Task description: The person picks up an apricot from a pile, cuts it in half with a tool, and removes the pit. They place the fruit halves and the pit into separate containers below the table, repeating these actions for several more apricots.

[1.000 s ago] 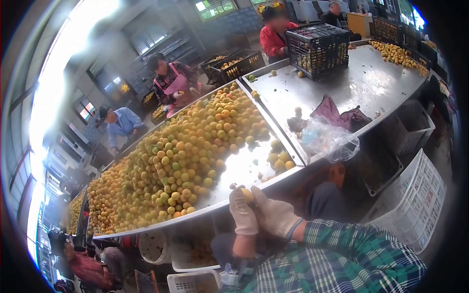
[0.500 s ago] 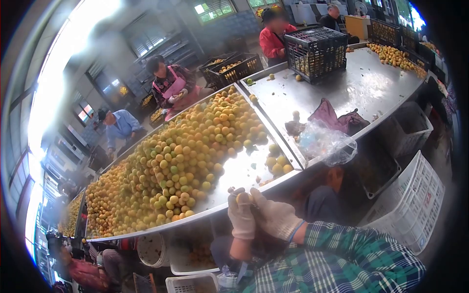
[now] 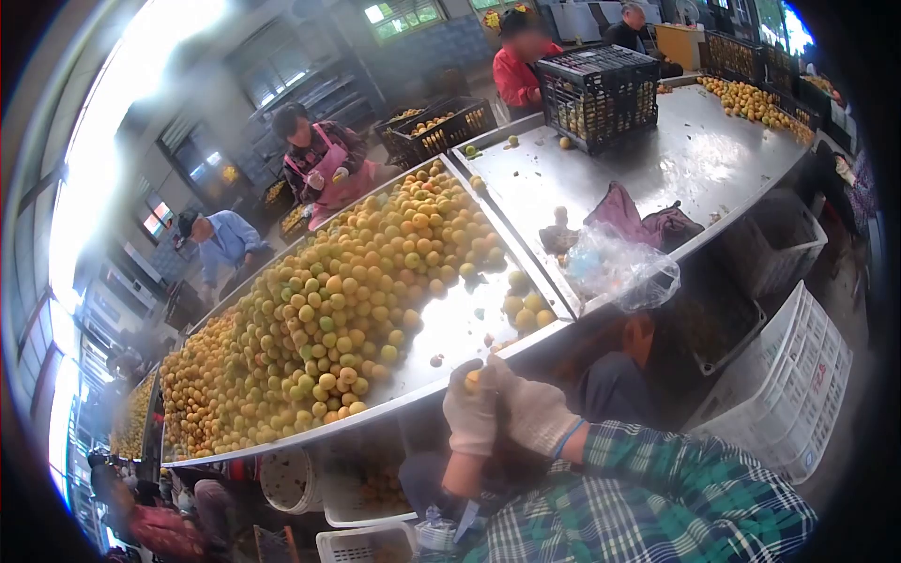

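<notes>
Head view, the only one on my feed. I observe two gloved hands together at the near edge of the worktop (image 3: 446, 328). The left hand (image 3: 469, 415) has its fingers (image 3: 456, 383) curled closely around one yellow-orange fruit (image 3: 472, 380), which shows at the top of its grip. The right hand (image 3: 537, 413) is just beside it, fingertips drawn in toward the fruit; I cannot tell whether they press on it, as the contact is hidden. A green plaid sleeve (image 3: 676, 460) covers the right arm.

Beyond the fingers and to their left, I record a large fruit pile (image 3: 319, 319) in yellow, orange and green, with bare metal between it and the hands. Beyond them and slightly right lies a small fruit group (image 3: 527, 314), against a raised divider (image 3: 512, 235). Farther right of the fingers, across that divider, I note a clear plastic bag (image 3: 629, 274) touching a purple cloth (image 3: 624, 216). Well beyond them stands a black crate (image 3: 601, 98) containing fruit. Below worktop level, a white crate (image 3: 784, 385) sits tilted, well right of the fingers. Across the pile, a co-worker wears a pink apron (image 3: 328, 183).
</notes>
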A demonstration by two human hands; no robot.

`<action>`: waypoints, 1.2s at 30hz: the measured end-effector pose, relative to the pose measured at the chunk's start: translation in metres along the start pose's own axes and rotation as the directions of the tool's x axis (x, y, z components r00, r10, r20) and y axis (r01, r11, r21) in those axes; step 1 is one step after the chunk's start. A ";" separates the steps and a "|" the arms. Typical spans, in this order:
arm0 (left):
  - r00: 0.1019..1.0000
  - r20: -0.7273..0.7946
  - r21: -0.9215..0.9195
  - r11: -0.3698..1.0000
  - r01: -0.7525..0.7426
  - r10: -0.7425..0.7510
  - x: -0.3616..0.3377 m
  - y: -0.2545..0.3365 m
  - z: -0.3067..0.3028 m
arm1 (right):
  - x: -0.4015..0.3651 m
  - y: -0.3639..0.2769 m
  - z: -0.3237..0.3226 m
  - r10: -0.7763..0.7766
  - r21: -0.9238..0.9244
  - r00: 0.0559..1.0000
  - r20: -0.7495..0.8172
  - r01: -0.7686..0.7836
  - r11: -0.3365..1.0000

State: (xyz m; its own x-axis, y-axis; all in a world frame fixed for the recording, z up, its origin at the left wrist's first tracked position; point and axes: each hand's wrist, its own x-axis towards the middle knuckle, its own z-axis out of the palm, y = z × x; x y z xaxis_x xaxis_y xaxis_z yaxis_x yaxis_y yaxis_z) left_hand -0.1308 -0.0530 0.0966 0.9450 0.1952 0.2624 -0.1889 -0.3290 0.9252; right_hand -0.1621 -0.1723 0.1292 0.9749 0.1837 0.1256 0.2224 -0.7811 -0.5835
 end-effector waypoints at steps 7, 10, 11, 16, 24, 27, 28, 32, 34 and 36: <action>0.998 0.006 -0.134 0.989 -0.061 0.062 -0.002 -0.003 -0.006 | -0.003 0.001 0.004 -0.008 0.072 0.999 0.047 0.005 0.997; 0.972 0.213 -0.078 0.993 -0.088 0.103 -0.003 0.012 -0.011 | 0.001 -0.003 -0.012 0.071 0.116 0.987 0.142 -0.088 0.989; 0.972 0.213 -0.079 0.993 -0.084 0.100 -0.003 0.012 -0.011 | 0.003 -0.004 -0.018 0.110 0.119 0.971 0.212 -0.138 0.983; 0.964 0.265 -0.295 0.954 0.050 0.032 -0.007 0.027 -0.011 | 0.000 0.003 -0.011 0.002 0.201 0.996 0.089 -0.020 0.979; 0.986 0.124 -0.202 0.976 -0.082 0.108 -0.003 0.019 -0.016 | -0.007 -0.006 -0.014 0.086 0.115 0.987 0.134 -0.101 0.988; 0.979 0.191 -0.099 0.993 -0.056 0.074 -0.003 0.019 -0.016 | -0.006 0.002 -0.010 0.096 0.081 0.988 0.119 -0.106 0.991; 0.969 0.232 0.034 0.995 -0.092 0.082 -0.003 0.018 -0.017 | -0.003 0.006 -0.006 0.086 0.053 0.993 0.083 -0.091 0.994; 0.959 0.279 0.237 0.965 -0.114 0.044 -0.005 0.043 -0.017 | 0.001 0.009 -0.008 0.072 -0.097 0.997 -0.027 -0.074 0.993; 0.954 0.300 0.298 0.946 -0.126 0.032 -0.001 0.049 -0.017 | 0.001 0.008 -0.007 0.089 -0.123 0.995 -0.035 -0.093 0.988; 0.946 0.323 0.220 0.973 -0.063 -0.012 0.002 0.044 -0.015 | 0.001 0.007 -0.008 0.101 -0.147 0.994 -0.040 -0.105 0.984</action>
State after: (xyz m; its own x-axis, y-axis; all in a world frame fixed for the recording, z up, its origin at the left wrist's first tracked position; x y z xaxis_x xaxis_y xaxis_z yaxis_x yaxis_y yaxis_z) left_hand -0.1417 -0.0530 0.1422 0.9828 -0.1098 0.1486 -0.1845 -0.5362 0.8237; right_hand -0.1594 -0.1826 0.1313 0.9919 0.0805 0.0980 0.1174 -0.8753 -0.4691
